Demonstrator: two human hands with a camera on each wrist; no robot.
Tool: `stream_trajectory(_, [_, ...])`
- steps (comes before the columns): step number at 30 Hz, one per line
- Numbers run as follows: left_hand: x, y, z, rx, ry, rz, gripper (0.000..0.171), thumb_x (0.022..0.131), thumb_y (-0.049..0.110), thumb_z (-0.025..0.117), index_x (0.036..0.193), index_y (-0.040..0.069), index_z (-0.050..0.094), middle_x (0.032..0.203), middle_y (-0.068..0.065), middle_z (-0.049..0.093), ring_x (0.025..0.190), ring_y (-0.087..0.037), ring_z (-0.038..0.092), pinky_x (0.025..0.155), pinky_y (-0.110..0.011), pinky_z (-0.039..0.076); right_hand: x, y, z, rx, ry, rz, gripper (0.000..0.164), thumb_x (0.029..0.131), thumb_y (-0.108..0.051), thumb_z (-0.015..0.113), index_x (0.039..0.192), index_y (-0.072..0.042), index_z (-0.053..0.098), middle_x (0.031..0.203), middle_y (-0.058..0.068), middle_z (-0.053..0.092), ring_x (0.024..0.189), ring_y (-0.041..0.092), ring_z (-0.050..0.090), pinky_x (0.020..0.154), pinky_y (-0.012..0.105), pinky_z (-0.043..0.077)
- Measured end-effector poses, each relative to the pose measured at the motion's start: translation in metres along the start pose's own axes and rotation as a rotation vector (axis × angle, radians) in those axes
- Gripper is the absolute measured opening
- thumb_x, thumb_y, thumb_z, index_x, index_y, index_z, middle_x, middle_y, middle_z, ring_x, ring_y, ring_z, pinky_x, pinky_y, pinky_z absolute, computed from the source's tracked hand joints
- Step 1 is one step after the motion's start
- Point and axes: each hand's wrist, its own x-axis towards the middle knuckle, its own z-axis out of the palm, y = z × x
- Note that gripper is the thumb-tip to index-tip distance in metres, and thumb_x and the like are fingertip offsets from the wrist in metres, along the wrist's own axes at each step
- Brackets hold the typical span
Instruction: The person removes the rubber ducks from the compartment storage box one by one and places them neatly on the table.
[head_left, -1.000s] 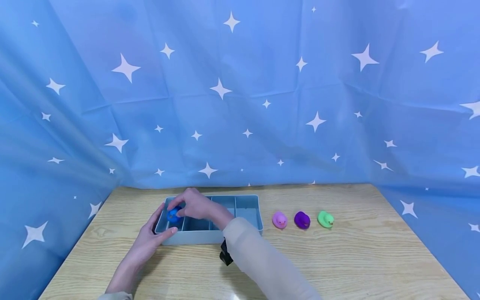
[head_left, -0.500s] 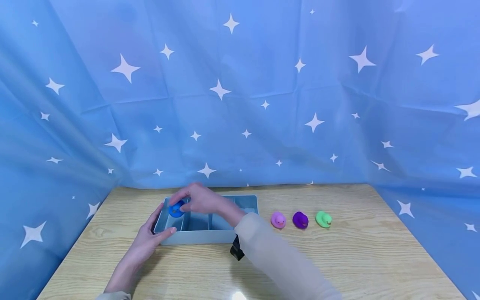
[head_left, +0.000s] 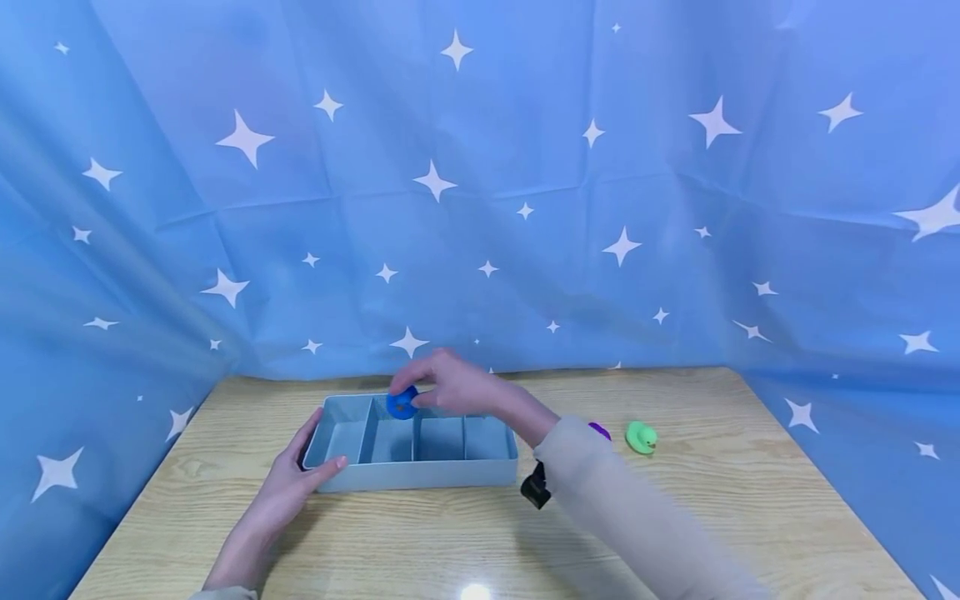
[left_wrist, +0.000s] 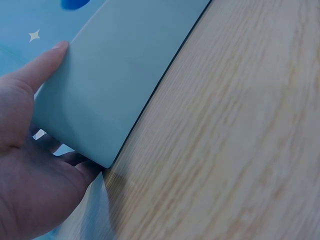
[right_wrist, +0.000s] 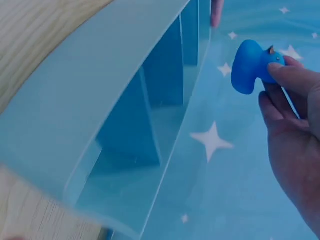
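A blue rubber duck (head_left: pixel 401 406) is pinched between the thumb and fingers of my right hand (head_left: pixel 465 386), near the back rim of the divided grey-blue box. The right wrist view shows the thumb on the head of the duck (right_wrist: pixel 248 67), its orange beak visible. My left hand (head_left: pixel 288 483) grips the left end of the box (head_left: pixel 420 477). In the left wrist view its thumb lies at the upper edge of the box (left_wrist: pixel 120 75), and its fingers curl about the end. The compartments visible in the head view hold nothing.
On the wooden table (head_left: pixel 420 542), a green duck (head_left: pixel 641 437) sits right of the box. A purple duck (head_left: pixel 599 430) is mostly hidden by my right sleeve (head_left: pixel 630 508). A blue star-patterned curtain (head_left: pixel 480 208) hangs behind the table.
My right hand has lifted the blue duck from the leftmost compartment and moved it right. My right sleeve now hides the pink duck and most of the purple one. The left hand stays put.
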Motion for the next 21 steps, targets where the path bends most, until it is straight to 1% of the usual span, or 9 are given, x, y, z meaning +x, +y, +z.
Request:
stream_trajectory(2, [0.000, 0.000, 0.000, 0.005, -0.003, 0.007, 0.098, 0.098, 0.026, 0.073, 0.167, 0.022, 0.003, 0.170, -0.021, 0.002, 0.155, -0.041, 0.005, 0.121, -0.058, 0.014, -0.010, 0.005, -0.006, 0.002, 0.009, -0.010, 0.026, 0.096, 0.005, 0.068, 0.118, -0.006, 0.077, 0.124, 0.005, 0.072, 0.120, 0.019, 0.063, 0.104, 0.040, 0.050])
stream_trajectory(5, [0.000, 0.000, -0.001, 0.015, -0.003, 0.010, 0.099, 0.098, 0.027, 0.073, 0.167, 0.022, 0.003, 0.170, -0.021, 0.001, 0.155, -0.042, 0.003, 0.121, -0.059, 0.013, -0.026, 0.012, -0.015, -0.030, 0.019, -0.031, 0.027, 0.095, 0.006, 0.068, 0.118, -0.005, 0.077, 0.123, 0.006, 0.072, 0.119, 0.020, 0.064, 0.103, 0.038, 0.051])
stream_trajectory(9, [-0.001, 0.000, -0.001, 0.010, 0.005, 0.010, 0.098, 0.098, 0.030, 0.073, 0.167, 0.022, 0.003, 0.171, -0.019, 0.001, 0.155, -0.039, 0.003, 0.122, -0.058, 0.012, -0.047, 0.023, -0.026, -0.059, 0.042, -0.039, 0.028, 0.094, 0.006, 0.069, 0.118, -0.005, 0.077, 0.122, 0.005, 0.072, 0.119, 0.021, 0.065, 0.102, 0.032, 0.051])
stream_trajectory(13, [-0.001, 0.000, -0.001, 0.003, 0.004, 0.021, 0.098, 0.098, 0.030, 0.073, 0.167, 0.021, 0.004, 0.170, -0.019, 0.000, 0.155, -0.039, 0.002, 0.122, -0.058, 0.011, -0.070, 0.033, -0.037, -0.059, 0.072, -0.037, 0.028, 0.092, 0.009, 0.069, 0.117, -0.002, 0.076, 0.121, 0.008, 0.073, 0.118, 0.025, 0.066, 0.101, 0.036, 0.052])
stream_trajectory(16, [-0.002, 0.001, -0.001, 0.007, -0.003, 0.016, 0.098, 0.098, 0.031, 0.073, 0.167, 0.021, 0.004, 0.171, -0.019, 0.000, 0.155, -0.039, 0.001, 0.122, -0.058, 0.011, -0.087, 0.038, -0.046, -0.067, 0.089, -0.004, 0.029, 0.092, 0.010, 0.069, 0.117, -0.002, 0.076, 0.122, 0.010, 0.072, 0.120, 0.028, 0.065, 0.102, 0.039, 0.052])
stream_trajectory(17, [-0.002, 0.001, -0.001, 0.008, -0.005, 0.013, 0.098, 0.098, 0.031, 0.073, 0.167, 0.021, 0.004, 0.171, -0.019, 0.000, 0.155, -0.039, 0.001, 0.122, -0.057, 0.011, -0.093, 0.039, -0.048, -0.059, 0.093, 0.022, 0.029, 0.092, 0.010, 0.069, 0.117, -0.002, 0.076, 0.122, 0.010, 0.072, 0.121, 0.029, 0.064, 0.102, 0.040, 0.052])
stream_trajectory(21, [-0.001, 0.000, 0.000, 0.014, -0.008, 0.006, 0.099, 0.098, 0.028, 0.073, 0.167, 0.022, 0.002, 0.171, -0.019, 0.000, 0.155, -0.039, 0.001, 0.122, -0.057, 0.012, -0.116, 0.044, -0.058, -0.034, 0.110, 0.088, 0.030, 0.093, 0.010, 0.068, 0.118, -0.004, 0.076, 0.124, 0.009, 0.071, 0.122, 0.031, 0.063, 0.102, 0.040, 0.051])
